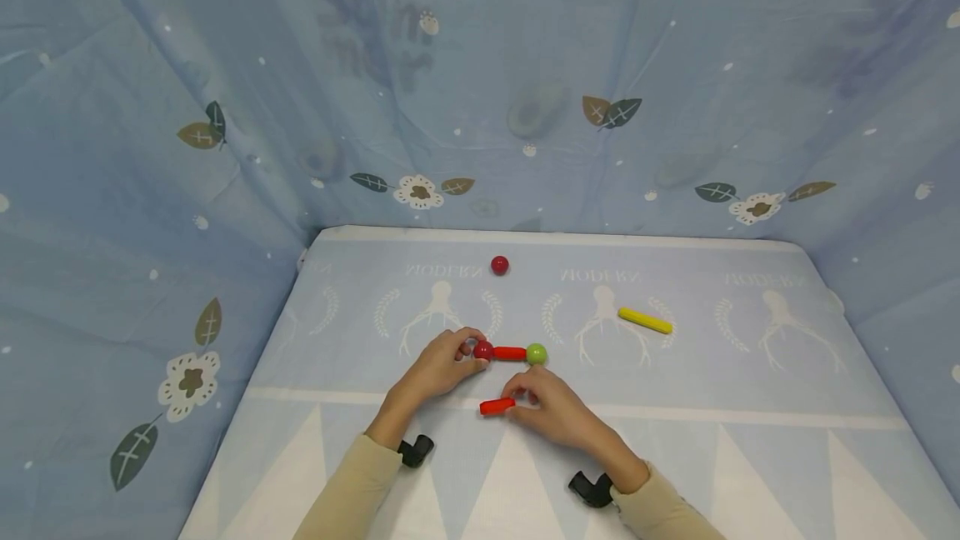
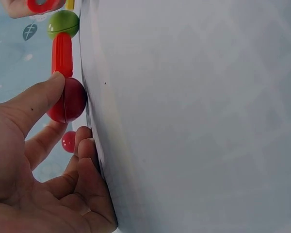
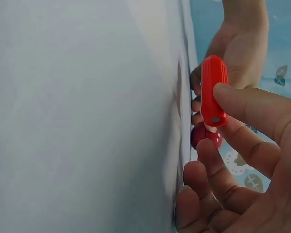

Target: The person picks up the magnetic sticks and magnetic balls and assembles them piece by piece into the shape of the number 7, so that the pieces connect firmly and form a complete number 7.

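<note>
A dark red ball (image 1: 483, 350), a short red stick (image 1: 510, 353) and a green ball (image 1: 536, 354) form one straight row, end to end, on the table. My left hand (image 1: 441, 363) pinches the dark red ball at the row's left end; the left wrist view shows the thumb (image 2: 53, 90) pressed on it where the stick begins. Nearer to me, my right hand (image 1: 555, 408) holds a second red stick (image 1: 495, 407) between thumb and finger, its long side pointing left. In the right wrist view, a small grey disc shows on this stick's end (image 3: 215, 119).
Another dark red ball (image 1: 499, 265) lies toward the back of the table. A longer yellow stick (image 1: 645, 321) lies to the right. Patterned cloth (image 1: 480, 107) hangs behind the table and at both sides. Black wrist mounts (image 1: 416, 450) sit at both sleeves.
</note>
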Tool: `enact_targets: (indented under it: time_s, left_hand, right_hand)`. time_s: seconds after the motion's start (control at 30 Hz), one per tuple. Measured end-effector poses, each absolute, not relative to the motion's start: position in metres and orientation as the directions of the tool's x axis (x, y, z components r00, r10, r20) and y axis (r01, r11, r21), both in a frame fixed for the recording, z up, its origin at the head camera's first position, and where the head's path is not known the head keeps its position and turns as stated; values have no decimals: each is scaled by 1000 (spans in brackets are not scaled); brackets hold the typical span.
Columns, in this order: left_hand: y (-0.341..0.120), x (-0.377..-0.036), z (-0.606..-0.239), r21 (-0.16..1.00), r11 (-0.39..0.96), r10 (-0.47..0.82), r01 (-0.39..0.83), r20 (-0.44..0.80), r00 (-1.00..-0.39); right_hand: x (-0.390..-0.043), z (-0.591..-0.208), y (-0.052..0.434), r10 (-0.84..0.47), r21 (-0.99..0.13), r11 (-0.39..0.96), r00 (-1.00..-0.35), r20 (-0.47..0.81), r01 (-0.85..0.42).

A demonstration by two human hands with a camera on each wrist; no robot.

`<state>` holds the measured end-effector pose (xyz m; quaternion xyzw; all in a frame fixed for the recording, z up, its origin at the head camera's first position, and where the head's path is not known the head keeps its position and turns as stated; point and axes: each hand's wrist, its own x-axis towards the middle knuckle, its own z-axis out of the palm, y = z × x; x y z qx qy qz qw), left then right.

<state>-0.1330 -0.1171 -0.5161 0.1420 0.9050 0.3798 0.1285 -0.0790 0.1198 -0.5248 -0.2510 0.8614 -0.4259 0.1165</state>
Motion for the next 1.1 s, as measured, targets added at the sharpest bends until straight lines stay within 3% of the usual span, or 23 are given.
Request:
enact_targets:
  time_s: [1.1]
  left_hand:
    - [-116, -133, -515, 716, 681, 351, 157, -130, -927]
  right_hand:
    - [-77, -529, 113, -532, -743, 585, -846, -50, -324]
